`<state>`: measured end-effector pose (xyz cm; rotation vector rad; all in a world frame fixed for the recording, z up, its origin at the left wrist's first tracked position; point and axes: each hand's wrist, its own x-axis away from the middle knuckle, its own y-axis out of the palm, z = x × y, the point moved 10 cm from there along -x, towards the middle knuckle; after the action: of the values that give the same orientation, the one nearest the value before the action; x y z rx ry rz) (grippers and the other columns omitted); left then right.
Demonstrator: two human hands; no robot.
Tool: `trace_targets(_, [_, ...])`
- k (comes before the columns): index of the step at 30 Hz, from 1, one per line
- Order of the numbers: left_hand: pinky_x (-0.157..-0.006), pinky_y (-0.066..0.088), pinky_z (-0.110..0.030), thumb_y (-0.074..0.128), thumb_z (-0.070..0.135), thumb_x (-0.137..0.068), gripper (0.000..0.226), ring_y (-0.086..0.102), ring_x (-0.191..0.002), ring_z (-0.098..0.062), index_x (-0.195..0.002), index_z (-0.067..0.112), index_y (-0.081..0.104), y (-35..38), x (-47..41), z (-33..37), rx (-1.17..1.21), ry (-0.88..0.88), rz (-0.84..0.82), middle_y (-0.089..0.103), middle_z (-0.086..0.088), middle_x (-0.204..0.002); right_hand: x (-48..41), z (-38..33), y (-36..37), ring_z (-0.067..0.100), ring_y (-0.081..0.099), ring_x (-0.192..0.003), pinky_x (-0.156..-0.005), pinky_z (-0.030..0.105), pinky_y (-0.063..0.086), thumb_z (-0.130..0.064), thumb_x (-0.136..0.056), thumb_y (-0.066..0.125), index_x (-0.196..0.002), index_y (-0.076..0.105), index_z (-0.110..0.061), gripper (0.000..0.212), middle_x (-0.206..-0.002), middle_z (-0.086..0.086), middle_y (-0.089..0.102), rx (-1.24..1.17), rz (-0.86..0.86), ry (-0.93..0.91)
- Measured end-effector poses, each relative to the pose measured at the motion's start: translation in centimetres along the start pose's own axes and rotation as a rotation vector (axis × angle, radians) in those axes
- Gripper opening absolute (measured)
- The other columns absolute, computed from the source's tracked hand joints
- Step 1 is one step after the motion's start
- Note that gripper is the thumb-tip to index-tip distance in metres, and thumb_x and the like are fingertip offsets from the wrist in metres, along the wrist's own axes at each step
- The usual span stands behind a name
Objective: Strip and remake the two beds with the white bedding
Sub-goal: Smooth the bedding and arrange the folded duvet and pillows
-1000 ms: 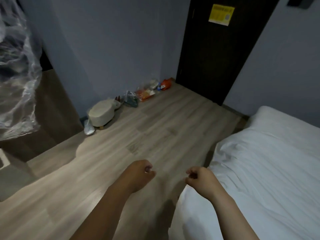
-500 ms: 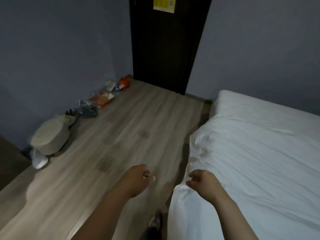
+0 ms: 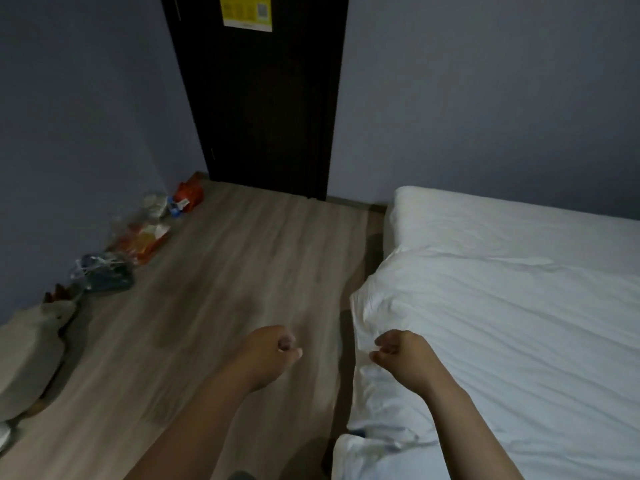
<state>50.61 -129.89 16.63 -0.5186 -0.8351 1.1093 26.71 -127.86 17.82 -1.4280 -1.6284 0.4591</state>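
A bed fills the right side, covered by a rumpled white duvet (image 3: 502,323) over a white sheet (image 3: 450,216) that shows at the far end. My right hand (image 3: 403,356) hovers over the duvet's near left edge with its fingers curled and nothing in them. My left hand (image 3: 270,351) is held out over the wooden floor (image 3: 214,289), just left of the bed, also curled into a loose fist with nothing in it. Only one bed is in view.
A dark door (image 3: 263,109) with a yellow notice (image 3: 246,11) stands straight ahead. Along the left wall lie an orange bag (image 3: 188,194), clear snack packets (image 3: 145,237), a dark bundle (image 3: 104,275) and a beige plush stool (image 3: 31,355).
My view has swung to the right, so the door and bed sit more central and the clutter has slid left. Both hands stay curled in front of me.
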Motion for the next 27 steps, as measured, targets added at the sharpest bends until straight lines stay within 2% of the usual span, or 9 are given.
trace_targets(2, [-0.077, 0.048, -0.028, 0.063, 0.040, -0.085, 0.023, 0.062, -0.089, -0.018, -0.085, 0.017, 0.064, -0.4, -2.9, 0.4, -0.003, 0.022, -0.043, 0.064, 0.000, -0.089, -2.1, 0.2, -0.5, 0.017, 0.063, -0.102, -0.088, 0.027, 0.049, -0.029, -0.087, 0.067, -0.117, 0.065, -0.014, 0.034, -0.112, 0.005, 0.068, -0.016, 0.010, 0.032])
trace_targets(4, [-0.086, 0.048, -0.028, 0.062, 0.041, -0.087, 0.023, 0.062, -0.097, -0.014, -0.097, 0.021, 0.065, -0.5, -6.0, 0.2, 0.044, 0.018, -0.114, 0.064, 0.004, -0.098, -4.4, 0.3, -1.0, 0.016, 0.062, -0.104, -0.088, 0.025, 0.049, -0.031, -0.088, 0.066, -0.120, 0.063, -0.015, 0.036, -0.115, 0.004, 0.067, -0.024, 0.022, 0.066])
trace_targets(6, [-0.091, 0.049, -0.029, 0.066, 0.036, -0.087, 0.012, 0.062, -0.097, -0.008, -0.095, 0.028, 0.062, -1.1, -9.4, 0.2, 0.099, 0.032, -0.142, 0.066, 0.006, -0.104, -6.8, 0.0, -1.6, 0.016, 0.061, -0.105, -0.088, 0.024, 0.048, -0.032, -0.089, 0.064, -0.122, 0.062, -0.016, 0.037, -0.117, 0.003, 0.066, -0.018, 0.041, 0.093])
trace_targets(8, [-0.091, 0.050, -0.032, 0.068, 0.032, -0.086, 0.009, 0.063, -0.094, -0.009, -0.086, 0.031, 0.059, -2.2, -12.8, 0.5, 0.108, 0.070, -0.143, 0.068, 0.004, -0.099, -9.1, -0.4, -2.2, 0.016, 0.061, -0.105, -0.089, 0.024, 0.048, -0.033, -0.089, 0.064, -0.123, 0.062, -0.017, 0.037, -0.118, 0.002, 0.066, -0.017, 0.067, 0.120])
trace_targets(12, [-0.090, 0.049, -0.032, 0.066, 0.028, -0.086, 0.004, 0.064, -0.095, -0.014, -0.086, 0.026, 0.062, -5.1, -18.8, 2.1, 0.046, 0.147, -0.168, 0.069, 0.001, -0.099, -13.4, -1.7, -3.8, 0.016, 0.062, -0.103, -0.088, 0.026, 0.049, -0.033, -0.087, 0.066, -0.119, 0.065, -0.016, 0.036, -0.114, 0.003, 0.067, -0.046, 0.130, 0.193])
trace_targets(15, [-0.088, 0.050, -0.035, 0.066, 0.027, -0.085, 0.012, 0.065, -0.094, -0.016, -0.076, 0.029, 0.059, -6.5, -23.0, 2.8, 0.048, 0.184, -0.220, 0.070, -0.001, -0.097, -15.9, -2.6, -4.8, 0.014, 0.062, -0.103, -0.088, 0.026, 0.049, -0.033, -0.086, 0.067, -0.118, 0.065, -0.016, 0.036, -0.112, 0.002, 0.068, -0.082, 0.186, 0.242])
trace_targets(19, [-0.089, 0.051, -0.039, 0.066, 0.030, -0.085, 0.008, 0.064, -0.092, -0.016, -0.086, 0.023, 0.064, -7.2, -27.8, 3.1, 0.030, 0.213, -0.269, 0.069, -0.002, -0.096, -19.0, -2.8, -4.8, 0.013, 0.063, -0.103, -0.087, 0.024, 0.049, -0.032, -0.086, 0.067, -0.118, 0.065, -0.016, 0.035, -0.113, 0.002, 0.068, -0.104, 0.165, 0.297])
trace_targets(27, [-0.084, 0.051, -0.027, 0.064, 0.038, -0.087, 0.009, 0.060, -0.091, -0.005, -0.084, 0.037, 0.055, -7.2, -37.8, 5.7, -0.013, 0.233, -0.369, 0.063, 0.010, -0.096, -26.7, -0.6, -7.7, 0.016, 0.063, -0.103, -0.089, 0.026, 0.049, -0.031, -0.086, 0.067, -0.118, 0.065, -0.014, 0.037, -0.113, 0.005, 0.069, -0.127, 0.175, 0.375])
